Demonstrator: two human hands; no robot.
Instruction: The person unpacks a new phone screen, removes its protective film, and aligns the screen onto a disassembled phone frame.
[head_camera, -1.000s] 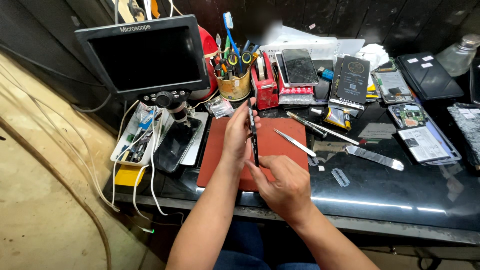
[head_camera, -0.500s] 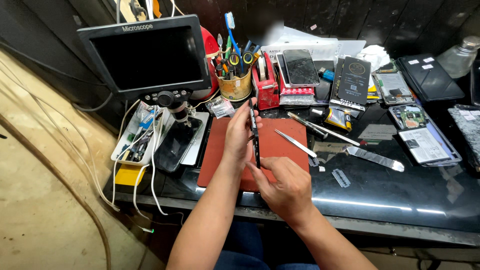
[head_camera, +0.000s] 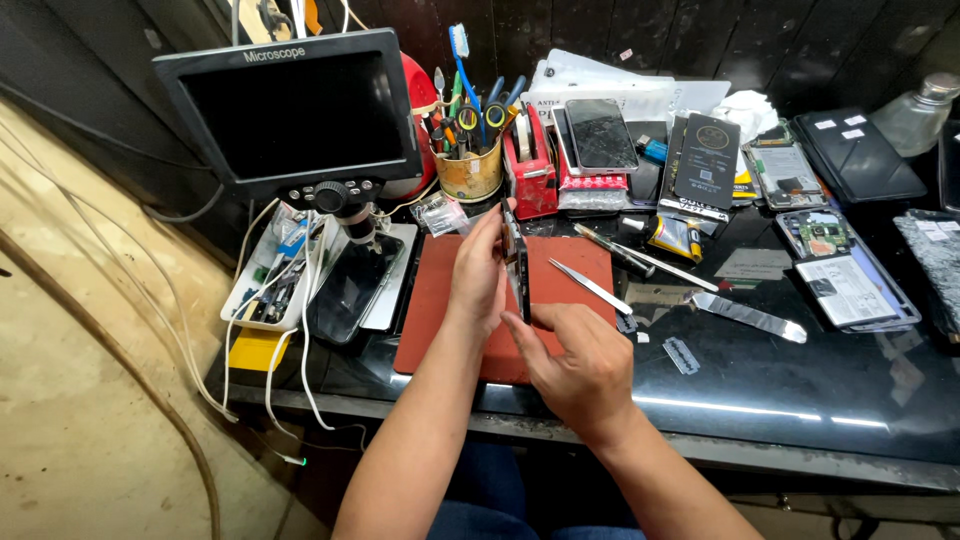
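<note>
Hands (head_camera: 480, 275) hold phone (head_camera: 517, 262) edge-on.

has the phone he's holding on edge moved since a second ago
No. The phone, held on edge between the left hand and right hand, stands over the same part of the red mat.

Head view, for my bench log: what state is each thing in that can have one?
Microscope screen: dark, off.
Phone: held on edge above the red mat, thin side to the camera.
Left hand: gripping the phone's far side.
Right hand: gripping the phone's lower end.
Tweezers: lying on the mat, unheld.
Phone by the red box: glass cracked, propped up.
Tool cup: upright, full of tools.
</note>
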